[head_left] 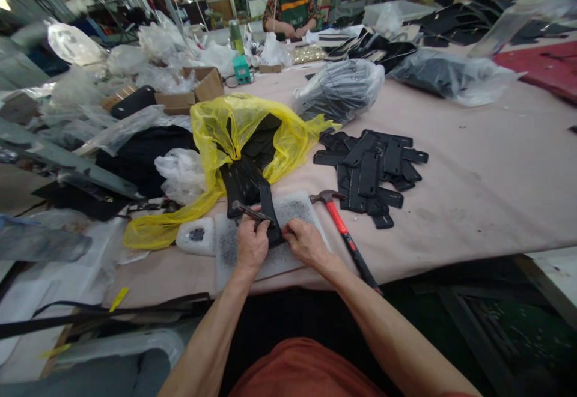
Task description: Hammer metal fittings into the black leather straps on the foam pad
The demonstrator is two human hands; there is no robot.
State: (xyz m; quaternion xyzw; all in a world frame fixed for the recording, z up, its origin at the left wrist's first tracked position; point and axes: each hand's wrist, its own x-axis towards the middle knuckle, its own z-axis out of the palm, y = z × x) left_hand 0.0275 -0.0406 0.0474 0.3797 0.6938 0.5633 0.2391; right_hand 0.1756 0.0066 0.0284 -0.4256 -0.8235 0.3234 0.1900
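Observation:
My left hand (252, 242) is closed round a metal punch (250, 211), which lies slanted over a black strip (269, 205). The fingers of my right hand (306, 242) are pinched at the right edge of the strip's lower end. Under both hands lies a white, speckled board (295, 205). A claw hammer (341, 224) with a red and black handle rests just right of the board, its head touching the board's corner. Behind my hands a yellow plastic bag (211, 121) gapes open with black pieces inside and spilling toward the board.
Black strips (367, 169) are piled right of the bag. A small white block (195, 236) sits left of the board. Clear-wrapped bundles (342, 87), a cardboard box (210, 87) and a teal device (241, 69) stand farther back. A person (293, 9) sits across the table.

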